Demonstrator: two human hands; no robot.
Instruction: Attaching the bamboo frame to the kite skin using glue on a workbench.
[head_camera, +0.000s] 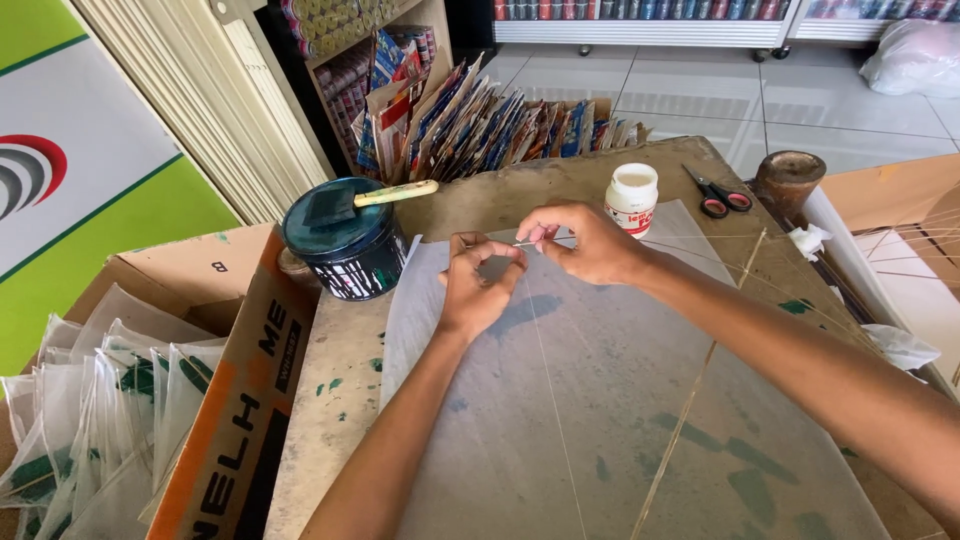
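Note:
A translucent paper sheet (600, 400) lies on a stained brown worktable (340, 400). Thin bamboo sticks (690, 410) cross over the sheet. My left hand (475, 290) rests on the sheet's far end, fingertips pinched at a thin stick or thread. My right hand (585, 240) pinches the same thin piece (530, 242) just to the right, so both hands meet at the sheet's top corner.
A dark paint tin (345, 245) with a brush (385, 195) across it stands at the table's far left. A white glue bottle (632, 197), scissors (718, 192) and a wooden spool (788, 180) sit at the back. A cardboard box (230, 400) of folded sheets is left.

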